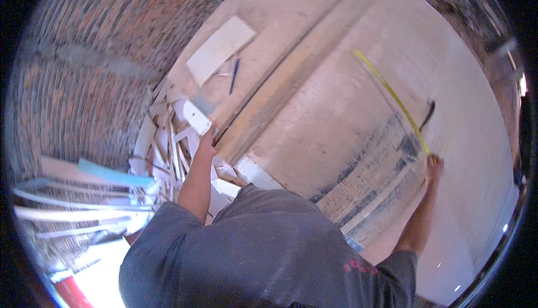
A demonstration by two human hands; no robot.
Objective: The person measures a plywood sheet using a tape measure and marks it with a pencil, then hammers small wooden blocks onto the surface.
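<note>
Head view: left hand (207, 141) at nine o'clock, fingers gripping one end of a white piece (196, 116); right hand (435, 167) just past three, fingers closed on a yellow tape (403, 107) reaching toward eleven

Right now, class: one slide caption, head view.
Left hand holds a white piece; right hand holds an extended yellow tape over a wide work surface.

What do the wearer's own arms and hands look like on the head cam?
Left hand and right hand look gloveless; forearms bare. Short, dark grey sleeves belong to a matching shirt with small red print toward the right arm.
</note>
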